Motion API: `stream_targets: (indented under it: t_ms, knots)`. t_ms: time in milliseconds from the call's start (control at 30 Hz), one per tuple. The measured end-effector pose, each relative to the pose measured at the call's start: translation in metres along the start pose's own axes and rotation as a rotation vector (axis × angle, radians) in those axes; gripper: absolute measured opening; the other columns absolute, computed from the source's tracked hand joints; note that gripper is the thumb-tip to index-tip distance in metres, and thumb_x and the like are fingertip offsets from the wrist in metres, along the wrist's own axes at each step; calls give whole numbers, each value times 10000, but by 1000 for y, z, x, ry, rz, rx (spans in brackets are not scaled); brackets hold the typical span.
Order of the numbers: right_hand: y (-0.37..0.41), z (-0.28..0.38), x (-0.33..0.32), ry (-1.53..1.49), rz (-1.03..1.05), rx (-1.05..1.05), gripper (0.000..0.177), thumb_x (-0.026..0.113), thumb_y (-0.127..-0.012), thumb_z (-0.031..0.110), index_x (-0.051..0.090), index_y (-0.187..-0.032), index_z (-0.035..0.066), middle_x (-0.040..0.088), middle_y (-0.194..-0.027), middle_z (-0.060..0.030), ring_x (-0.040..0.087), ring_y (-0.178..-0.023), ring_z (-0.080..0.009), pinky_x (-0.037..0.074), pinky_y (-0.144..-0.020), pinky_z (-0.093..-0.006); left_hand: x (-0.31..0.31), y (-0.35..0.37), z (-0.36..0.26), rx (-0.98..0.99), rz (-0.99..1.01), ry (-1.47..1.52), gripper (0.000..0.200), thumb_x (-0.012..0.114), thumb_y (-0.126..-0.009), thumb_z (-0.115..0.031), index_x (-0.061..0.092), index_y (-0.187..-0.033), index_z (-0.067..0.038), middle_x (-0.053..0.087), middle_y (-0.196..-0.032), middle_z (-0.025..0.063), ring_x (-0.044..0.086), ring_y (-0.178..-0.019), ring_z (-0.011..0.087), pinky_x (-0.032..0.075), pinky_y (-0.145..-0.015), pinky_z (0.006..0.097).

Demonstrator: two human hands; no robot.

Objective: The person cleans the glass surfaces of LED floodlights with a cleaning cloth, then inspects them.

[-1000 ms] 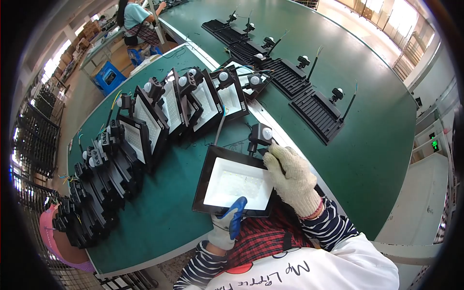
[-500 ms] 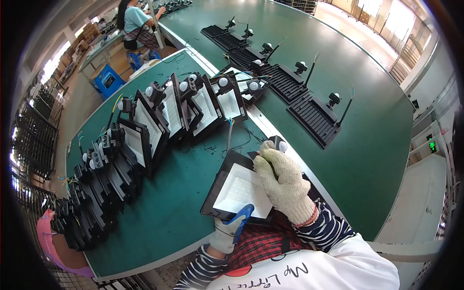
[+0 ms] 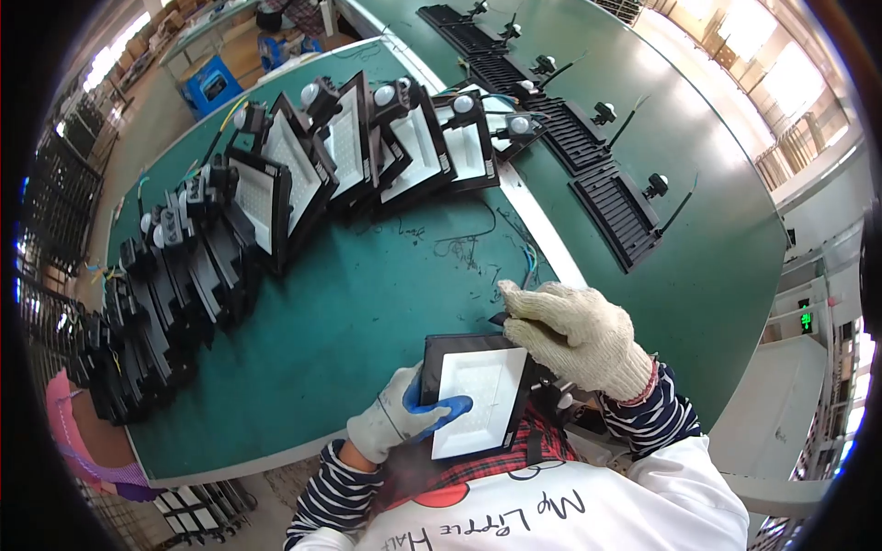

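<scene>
A black-framed floodlight [image 3: 478, 404] with a white face is held over my lap at the table's near edge. My left hand [image 3: 400, 415], in a white glove with blue coating, grips its left side, the thumb lying on the white face. My right hand [image 3: 574, 340], in a cream knitted glove, is at the lamp's upper right corner, thumb and fingers closed round a small dark piece that is mostly hidden. Below that hand, part of a sensor [image 3: 564, 400] shows. Coloured wires [image 3: 530, 262] stick up beyond the right hand.
Several floodlights with round white sensors [image 3: 344, 147] stand in a curved row on the green table [image 3: 367, 321]. More lie face down in a line on the green surface beyond [image 3: 616, 216]. A blue stool [image 3: 213, 87] and a pink item [image 3: 83, 441] are at left.
The floodlight has turned more upright and its sensor side has swung down to the right. My left hand moved left, my right hand slightly right and down. The view has shifted.
</scene>
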State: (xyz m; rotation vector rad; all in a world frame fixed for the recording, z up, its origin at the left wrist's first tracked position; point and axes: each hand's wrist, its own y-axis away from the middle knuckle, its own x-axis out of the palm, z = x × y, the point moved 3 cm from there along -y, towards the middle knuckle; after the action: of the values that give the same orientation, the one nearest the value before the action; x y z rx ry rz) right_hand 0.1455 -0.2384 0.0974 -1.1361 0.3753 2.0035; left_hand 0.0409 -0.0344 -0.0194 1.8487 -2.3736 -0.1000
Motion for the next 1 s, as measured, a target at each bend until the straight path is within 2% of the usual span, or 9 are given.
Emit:
stream_targets:
  t_ms: [33,133,300,500,600,733,867,900,1000]
  knots:
    - [0,-10,5,-112,3,-7,361,666,-947,326,684,-1246,123,688,-864,-88,700,-748,-258,545,-625,-355,-1,0,2,-29,18,15,563,814,-849,-265,597,-1290,11,744,-1013,125,687,-870,155,551,-820,332]
    - [-1,-5,1,-212,69,-44,360,672,-941,310,681,-1239,108,685,-857,-99,693,-732,-266,539,-615,-357,-3,-1,6,-51,32,47,550,808,-853,-265,600,-1277,16,734,-968,116,646,-806,144,540,-781,321]
    - [-2,10,20,-10,-3,-41,349,665,-946,286,652,-1246,108,671,-834,-105,687,-689,-301,532,-569,-381,-3,-9,3,-74,58,-99,555,814,-838,-294,608,-1258,4,701,-827,72,599,-711,118,524,-706,307]
    - [-15,26,29,42,-15,-81,373,656,-954,301,621,-1289,142,667,-863,-107,695,-700,-311,536,-562,-403,-7,-11,-10,-257,128,-229,545,806,-832,-379,608,-1177,-6,547,-621,7,445,-553,107,410,-554,293]
    - [-31,29,17,120,120,-198,365,650,-956,315,624,-1276,141,659,-849,-99,694,-700,-310,535,-560,-407,-7,-12,-17,-237,145,-259,576,793,-828,-418,602,-1168,5,542,-641,27,433,-568,146,410,-573,319]
    - [-69,16,1,252,446,-459,359,628,-953,345,624,-1273,182,663,-882,-79,699,-719,-298,570,-577,-389,-5,-16,-1,-179,200,-221,534,809,-852,-357,640,-1219,-9,675,-827,65,559,-717,145,472,-708,317]
    - [-97,37,-7,452,650,-654,234,619,-957,333,630,-1098,147,675,-926,-60,708,-772,-285,584,-603,-401,-6,-18,8,-199,248,-171,565,807,-852,-347,629,-1265,-6,736,-1042,112,659,-897,173,508,-858,322]
    - [-100,38,-5,487,663,-678,185,634,-945,314,617,-1034,153,671,-917,-48,708,-780,-283,586,-632,-410,-7,-17,6,-228,264,-154,565,804,-853,-342,627,-1270,-4,740,-1096,123,673,-945,180,510,-894,324]
    - [-107,22,8,320,597,-828,141,664,-919,282,631,-1019,189,672,-909,-38,705,-824,-279,584,-676,-410,-7,-17,6,-204,250,-120,637,784,-812,-389,592,-1257,25,711,-1027,181,662,-913,283,503,-867,367]
